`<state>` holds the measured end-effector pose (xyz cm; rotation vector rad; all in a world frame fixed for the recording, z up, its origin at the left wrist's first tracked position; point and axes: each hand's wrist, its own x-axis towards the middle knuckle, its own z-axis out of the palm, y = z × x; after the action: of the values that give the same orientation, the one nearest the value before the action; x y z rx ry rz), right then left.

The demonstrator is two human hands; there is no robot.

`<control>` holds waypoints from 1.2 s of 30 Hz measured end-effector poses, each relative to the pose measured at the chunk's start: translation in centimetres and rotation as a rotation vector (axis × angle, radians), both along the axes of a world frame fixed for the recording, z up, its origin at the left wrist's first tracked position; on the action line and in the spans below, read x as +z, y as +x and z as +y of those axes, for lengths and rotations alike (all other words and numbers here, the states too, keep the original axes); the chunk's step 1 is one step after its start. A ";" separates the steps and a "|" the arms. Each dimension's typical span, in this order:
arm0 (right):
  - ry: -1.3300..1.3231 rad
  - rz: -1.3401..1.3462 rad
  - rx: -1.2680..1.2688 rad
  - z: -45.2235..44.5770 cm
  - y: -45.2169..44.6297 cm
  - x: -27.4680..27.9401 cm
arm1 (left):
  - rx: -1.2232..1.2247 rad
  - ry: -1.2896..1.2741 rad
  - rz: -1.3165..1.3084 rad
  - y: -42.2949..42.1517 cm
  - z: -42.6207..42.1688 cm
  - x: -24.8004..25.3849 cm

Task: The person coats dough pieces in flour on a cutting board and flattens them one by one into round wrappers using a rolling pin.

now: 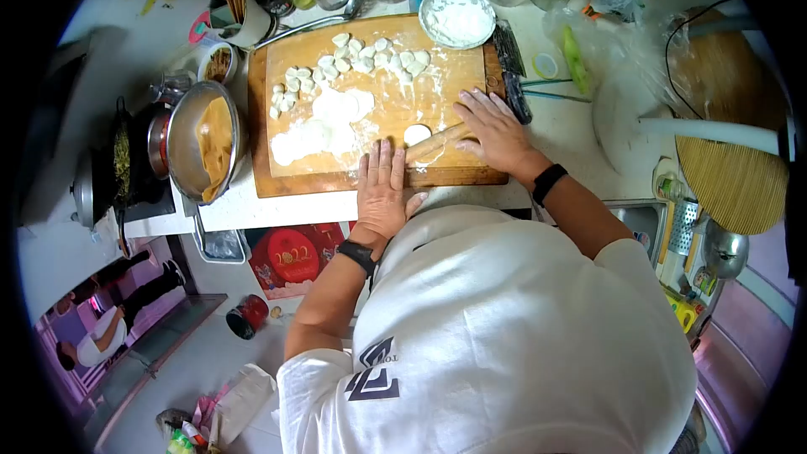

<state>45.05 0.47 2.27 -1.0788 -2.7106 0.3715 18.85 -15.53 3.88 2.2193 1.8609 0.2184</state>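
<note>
A wooden rolling pin [437,144] lies slantwise near the front of a floured wooden board [290,187]. My right hand [498,132] rests on its right end, fingers stretched out and spread. At the other end, my left hand [384,189] lies flat with fingers extended; its palm hides how far the pin reaches beneath. A small round dough piece [417,134] sits against the pin's far side. Flattened dough wrappers [340,109] overlap on the left of the board. Several small dough lumps [364,54] form a band behind them.
A bowl of flour [457,18] stands at the board's back edge. To the left is a steel bowl [238,139] with an orange-brown mass inside. Chopsticks [551,94] and a green vegetable [575,59] lie right of the board. Another person [105,332] appears at lower left.
</note>
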 end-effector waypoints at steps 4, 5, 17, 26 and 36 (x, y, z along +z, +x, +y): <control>0.007 0.004 -0.095 3.1 -2.0 -1.7 | 0.070 0.102 0.042 -1.0 4.0 -0.7; 0.037 0.014 -0.167 3.3 -2.7 -1.8 | 0.111 0.103 0.055 -1.5 5.4 -0.7; 0.047 0.027 -0.177 3.8 -2.3 -1.9 | 0.110 0.174 0.052 -1.7 6.4 -0.7; -0.003 -0.001 -0.016 0.7 1.0 -1.5 | -0.039 0.094 -0.009 -0.8 1.5 -0.2; -0.024 0.019 -0.005 0.3 1.5 0.2 | -0.028 0.035 0.000 -0.9 1.2 -0.7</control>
<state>46.58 0.77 2.51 -1.0823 -2.6936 0.4123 17.94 -14.29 3.19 2.2670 1.8381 0.2472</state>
